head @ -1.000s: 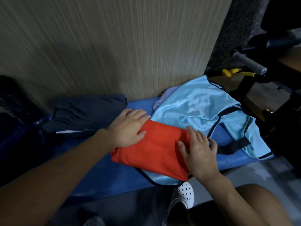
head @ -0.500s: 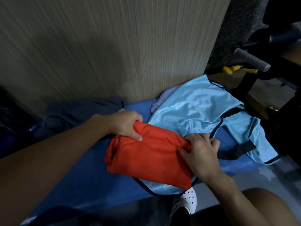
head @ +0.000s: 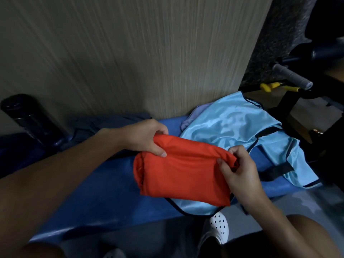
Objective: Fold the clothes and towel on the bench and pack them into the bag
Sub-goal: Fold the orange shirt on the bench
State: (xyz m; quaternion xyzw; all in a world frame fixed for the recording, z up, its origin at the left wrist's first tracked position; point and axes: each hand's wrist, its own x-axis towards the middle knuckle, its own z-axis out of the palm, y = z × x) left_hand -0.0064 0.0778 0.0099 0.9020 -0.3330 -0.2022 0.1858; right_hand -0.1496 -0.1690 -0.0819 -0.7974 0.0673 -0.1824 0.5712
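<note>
The blue counter [head: 104, 185] carries a spread sky-blue bib [head: 232, 123]. Over the bib's near corner rests the folded orange garment [head: 182, 174] — left hand [head: 143, 136] and right hand [head: 240, 172] each pinch its top edge. Keeping that edge level and taut should hold the fold together.

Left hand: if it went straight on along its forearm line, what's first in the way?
The left hand, gripping the orange garment, points right and away along the bench. First in line looks like the light blue vest, though depth is unclear.
</note>
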